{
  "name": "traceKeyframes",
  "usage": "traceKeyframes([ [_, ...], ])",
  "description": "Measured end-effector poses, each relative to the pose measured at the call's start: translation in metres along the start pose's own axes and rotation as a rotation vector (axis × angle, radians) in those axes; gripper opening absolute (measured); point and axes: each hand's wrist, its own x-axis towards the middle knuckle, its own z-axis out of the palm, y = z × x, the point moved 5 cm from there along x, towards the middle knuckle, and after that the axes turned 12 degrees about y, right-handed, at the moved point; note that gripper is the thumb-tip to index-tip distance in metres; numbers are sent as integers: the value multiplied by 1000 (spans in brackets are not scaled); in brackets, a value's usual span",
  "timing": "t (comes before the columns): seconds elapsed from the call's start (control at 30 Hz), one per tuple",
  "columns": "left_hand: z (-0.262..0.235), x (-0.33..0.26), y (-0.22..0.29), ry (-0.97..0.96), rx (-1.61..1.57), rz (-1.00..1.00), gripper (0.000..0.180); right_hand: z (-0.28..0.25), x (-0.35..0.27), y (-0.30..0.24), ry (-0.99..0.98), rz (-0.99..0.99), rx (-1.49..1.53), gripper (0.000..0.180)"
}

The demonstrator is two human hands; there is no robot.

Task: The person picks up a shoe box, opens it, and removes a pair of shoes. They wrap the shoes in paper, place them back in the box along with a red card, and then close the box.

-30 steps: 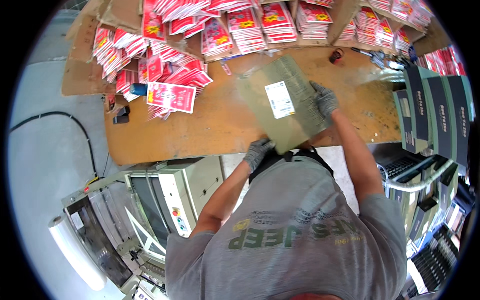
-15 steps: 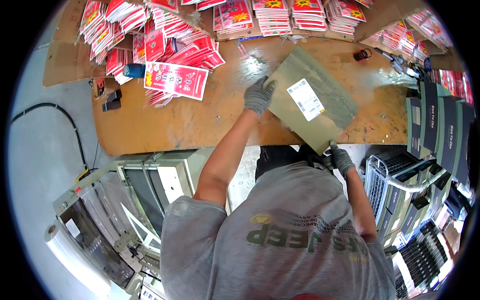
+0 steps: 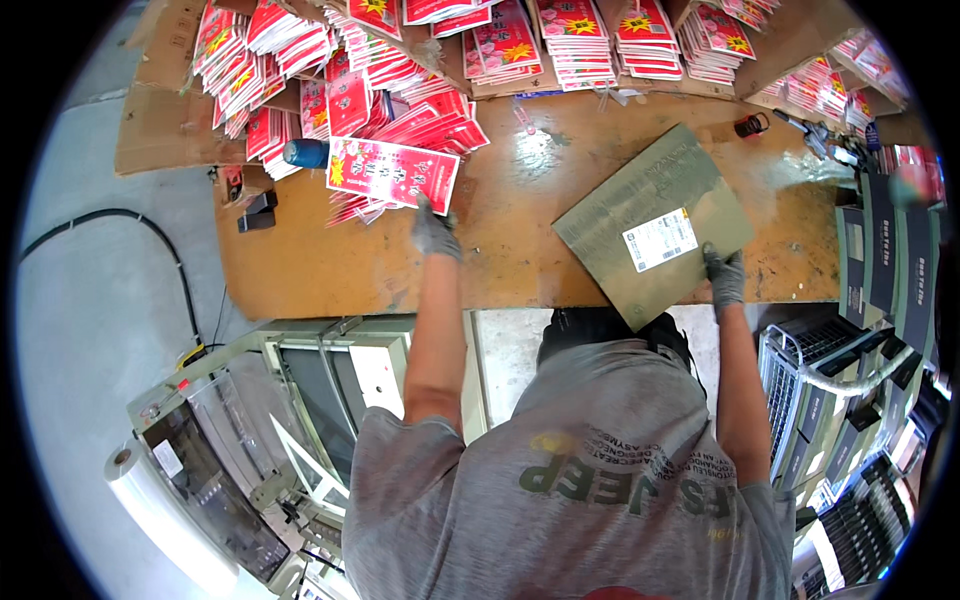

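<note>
My gloved left hand [image 3: 435,235] is at the lower right edge of a red printed card-like packet [image 3: 395,172], fingertips closed on that edge. Underneath are more red packets, lying loosely fanned. My gloved right hand [image 3: 726,275] grips the right edge of a flat olive-green box [image 3: 660,180], thumb on top and the other fingers hidden below. The box lies tilted across the front of the table, one corner poking past the edge toward my body. A white label [image 3: 660,240] is stuck on its upper face, near my right thumb.
Stacks of red packets [image 3: 575,45] fill cardboard compartments along the back of the brown table [image 3: 510,270]. A blue cylinder [image 3: 306,153] lies beside the left pile. Dark green boxes [image 3: 882,245] stand at the right, above a wire cart [image 3: 785,365]. A plastic film roll [image 3: 165,515] is lower left.
My left hand has left the olive box and moved left to the red packet. My right hand has shifted up along the box, which has turned and now sits farther right.
</note>
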Motion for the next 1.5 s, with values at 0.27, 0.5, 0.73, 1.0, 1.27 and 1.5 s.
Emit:
traceKeyframes([
  [0.27, 62, 26, 41, -23, 684, 36, 41, 1, -1, -18, -6, -94, 126, 66],
  [0.5, 106, -126, -82, -786, 928, 655, 59, 36, 3, -78, -73, 17, 0, 73],
  [0.73, 50, -208, -156, -701, 776, 48, 75, 41, -1, -59, -225, -11, 366, 67],
  [1.0, 60, -219, -131, -384, 1026, 558, 63, 37, 107, -55, -150, -48, 117, 87],
  [1.27, 76, -242, -113, -129, 1457, 681, 51, 41, 270, -94, 277, -353, -261, 99],
  [1.5, 90, -248, -112, -136, 1511, 732, 51, 55, 293, -124, 40, -241, -386, 79],
])
